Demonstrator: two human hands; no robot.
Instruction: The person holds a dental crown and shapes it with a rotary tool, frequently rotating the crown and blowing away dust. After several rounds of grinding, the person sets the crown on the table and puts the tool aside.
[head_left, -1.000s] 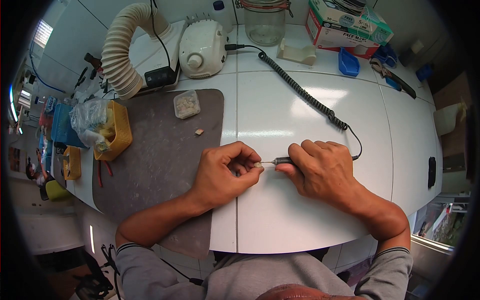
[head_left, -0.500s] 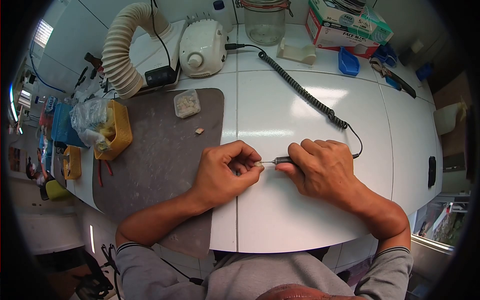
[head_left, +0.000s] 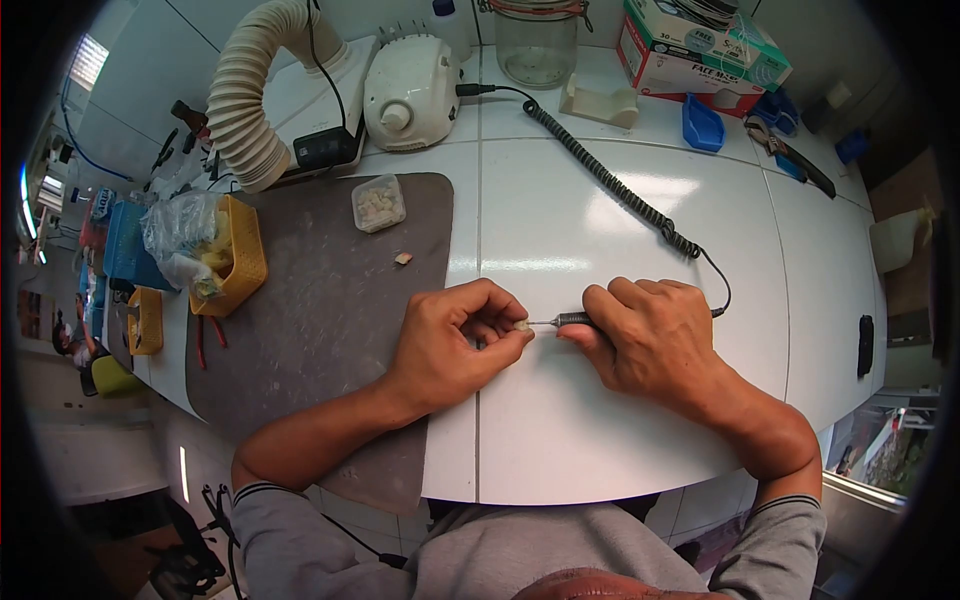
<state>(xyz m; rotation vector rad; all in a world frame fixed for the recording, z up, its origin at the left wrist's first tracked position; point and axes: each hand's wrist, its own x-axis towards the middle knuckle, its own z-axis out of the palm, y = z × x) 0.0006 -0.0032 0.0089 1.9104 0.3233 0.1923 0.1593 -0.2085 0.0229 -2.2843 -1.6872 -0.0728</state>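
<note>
My left hand [head_left: 440,340] is closed, pinching a small pale piece [head_left: 521,325] between thumb and fingertips; its exact kind is too small to make out. A rotary handpiece [head_left: 574,319] lies in the grip of my right hand [head_left: 650,335], fingers wrapped over its body. The thin metal bit points left and meets the pale piece, or nearly so. Both hands are over the white table, close to the edge of the grey mat [head_left: 310,300]. On that mat are a clear tub [head_left: 379,204] of pale pieces and a loose fragment [head_left: 403,259].
A coiled cord [head_left: 600,180] links the handpiece to a white control unit [head_left: 410,95]. Left of it stands a ribbed hose [head_left: 235,110]. Yellow baskets [head_left: 250,262] and red-handled pliers [head_left: 210,342] are at left. A glass jar [head_left: 535,50], mask boxes [head_left: 690,65] and blue tray [head_left: 703,125] line the back.
The view has shifted slightly, so table items appear a little to the right. Both hands keep their grips and nearly the same pose.
</note>
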